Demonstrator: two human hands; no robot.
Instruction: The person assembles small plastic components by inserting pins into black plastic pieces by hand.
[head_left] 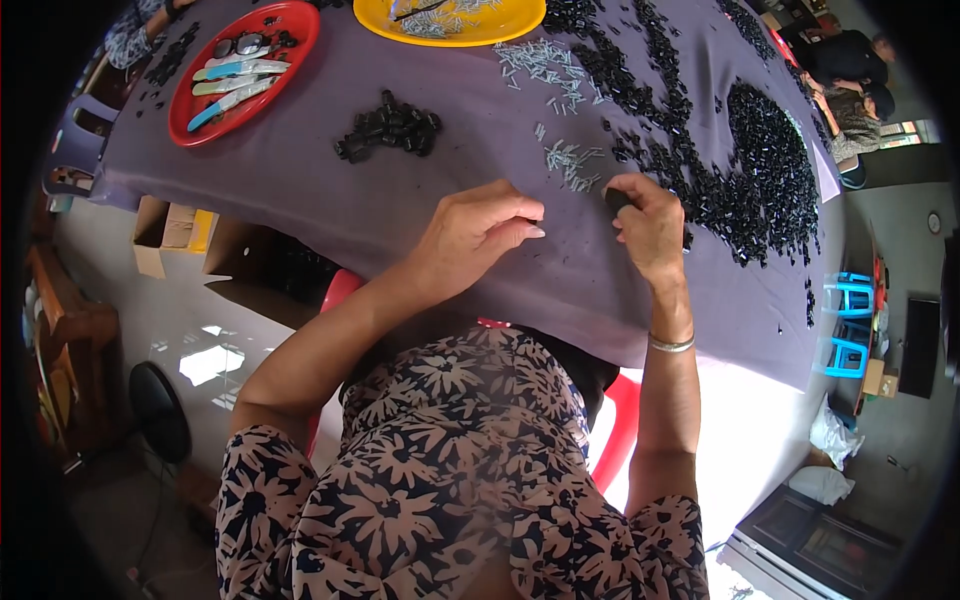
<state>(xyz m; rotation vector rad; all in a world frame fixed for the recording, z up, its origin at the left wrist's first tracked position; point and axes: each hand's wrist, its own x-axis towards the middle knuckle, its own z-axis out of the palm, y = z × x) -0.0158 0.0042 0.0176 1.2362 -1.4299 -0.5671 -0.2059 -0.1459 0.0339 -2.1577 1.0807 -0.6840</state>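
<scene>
Spreads wide as a purple cloth-covered table point(450, 90), draped over at the near edge. Bears a red plate point(178, 115) at the far left, a yellow plate point(450, 40) at the far middle, and a compact heap of black pieces point(390, 130) on the near side of both. Farther right, carries loose scatterings of thin pale pins point(570, 165), then a broad black spread point(765, 180), dense toward the right edge, thinning to single bits nearer.
</scene>
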